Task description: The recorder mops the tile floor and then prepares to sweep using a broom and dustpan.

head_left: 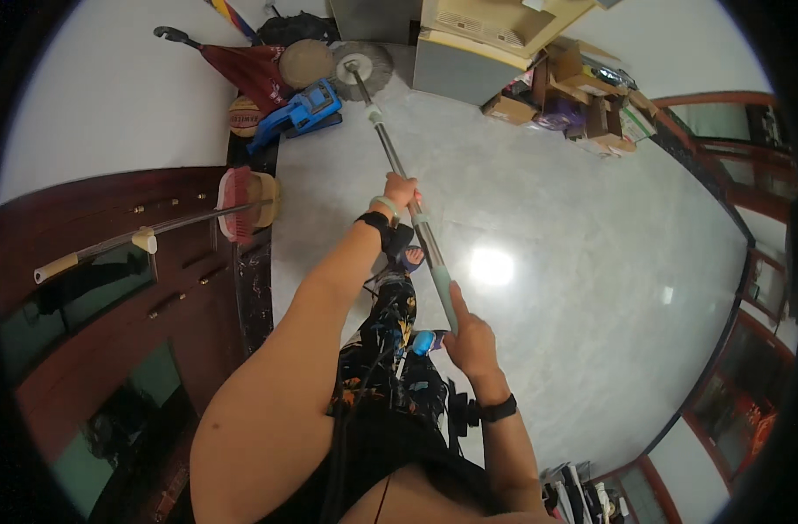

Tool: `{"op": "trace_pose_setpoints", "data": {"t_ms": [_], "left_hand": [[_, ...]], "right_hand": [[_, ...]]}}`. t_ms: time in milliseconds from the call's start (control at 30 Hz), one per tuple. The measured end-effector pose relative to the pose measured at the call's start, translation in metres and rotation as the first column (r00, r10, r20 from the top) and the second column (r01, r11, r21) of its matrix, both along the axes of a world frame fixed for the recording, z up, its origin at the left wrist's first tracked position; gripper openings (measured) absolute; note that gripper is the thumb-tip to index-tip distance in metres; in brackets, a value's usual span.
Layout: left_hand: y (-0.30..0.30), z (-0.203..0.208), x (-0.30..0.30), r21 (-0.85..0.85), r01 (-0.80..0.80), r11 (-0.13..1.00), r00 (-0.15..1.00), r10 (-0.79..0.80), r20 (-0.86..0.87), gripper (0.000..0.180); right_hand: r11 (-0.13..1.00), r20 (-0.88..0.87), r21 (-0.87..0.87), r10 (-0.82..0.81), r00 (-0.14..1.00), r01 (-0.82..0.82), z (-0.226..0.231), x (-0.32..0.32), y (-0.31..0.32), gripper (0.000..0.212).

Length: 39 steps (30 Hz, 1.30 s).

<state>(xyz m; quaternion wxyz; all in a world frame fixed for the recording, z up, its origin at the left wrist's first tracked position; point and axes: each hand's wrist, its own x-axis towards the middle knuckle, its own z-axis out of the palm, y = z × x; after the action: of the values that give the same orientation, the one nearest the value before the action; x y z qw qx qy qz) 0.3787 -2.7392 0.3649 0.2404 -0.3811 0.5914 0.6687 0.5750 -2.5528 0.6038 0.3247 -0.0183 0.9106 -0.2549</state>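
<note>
I hold a long mop by its pole, which slants from near my body up toward the far wall. My left hand is wrapped round the silver metal pole about midway. Closer to me, my right hand grips the pale green handle, its index finger lying along it. At the far end the round grey mop head rests flat on the floor. It lies between a round beige thing and a large grey and yellow box-shaped appliance.
A blue toy excavator, a basketball and a dark red umbrella crowd the far left corner. Cardboard boxes stand right of the appliance. A long-handled brush leans by the dark red cabinet. My feet stand on glossy pale tiles.
</note>
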Motion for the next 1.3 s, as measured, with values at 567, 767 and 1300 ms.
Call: {"op": "trace_pose_setpoints", "data": {"t_ms": [567, 767, 1300], "left_hand": [[0.076, -0.024, 0.168, -0.078, 0.178, 0.981, 0.984, -0.179, -0.017, 0.047], [0.128, 0.006, 0.294, 0.028, 0.227, 0.973, 0.974, -0.227, -0.026, 0.041], [0.168, 0.038, 0.371, 0.350, -0.216, 0.912, 0.975, 0.181, 0.129, 0.046]], "right_hand": [[0.991, 0.014, 0.094, -0.100, 0.995, 0.098, 0.006, 0.176, 0.046, 0.087], [0.990, 0.048, 0.086, -0.112, 0.992, 0.108, 0.027, 0.292, 0.092, 0.088], [0.981, 0.093, 0.097, 0.159, 0.983, -0.168, 0.107, 0.289, 0.158, 0.092]]}}
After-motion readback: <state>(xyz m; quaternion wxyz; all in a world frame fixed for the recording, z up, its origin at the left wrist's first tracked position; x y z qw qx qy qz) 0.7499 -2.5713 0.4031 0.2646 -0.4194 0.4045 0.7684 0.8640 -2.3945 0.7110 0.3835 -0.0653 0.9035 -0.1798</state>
